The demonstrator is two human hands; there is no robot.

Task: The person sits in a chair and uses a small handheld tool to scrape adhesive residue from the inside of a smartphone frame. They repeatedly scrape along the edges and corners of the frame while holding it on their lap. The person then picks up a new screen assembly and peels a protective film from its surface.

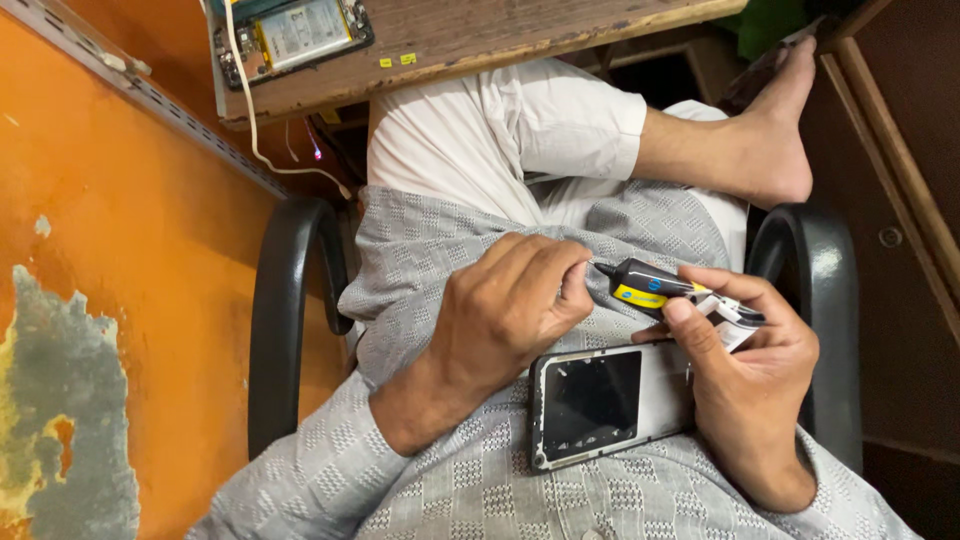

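My right hand (pixel 750 370) grips a small black glue tube (pixel 650 284) with a yellow band, its nozzle pointing left. My left hand (pixel 505 310) has its fingers curled at the nozzle tip, pinching or touching it. A phone back frame (pixel 600 400) with a dark rectangular cavity and a pale rim lies on my lap just under both hands; the heel of my right hand rests against its right end. I sit in a chair in a grey patterned shirt and white trousers.
Black chair armrests (pixel 285 320) flank me on both sides. A wooden desk edge (pixel 460 45) above carries an opened phone (pixel 295 35) with its battery showing and a white cable (pixel 250 120). An orange wall (pixel 110 280) stands left. My bare foot (pixel 775 140) rests on my knee.
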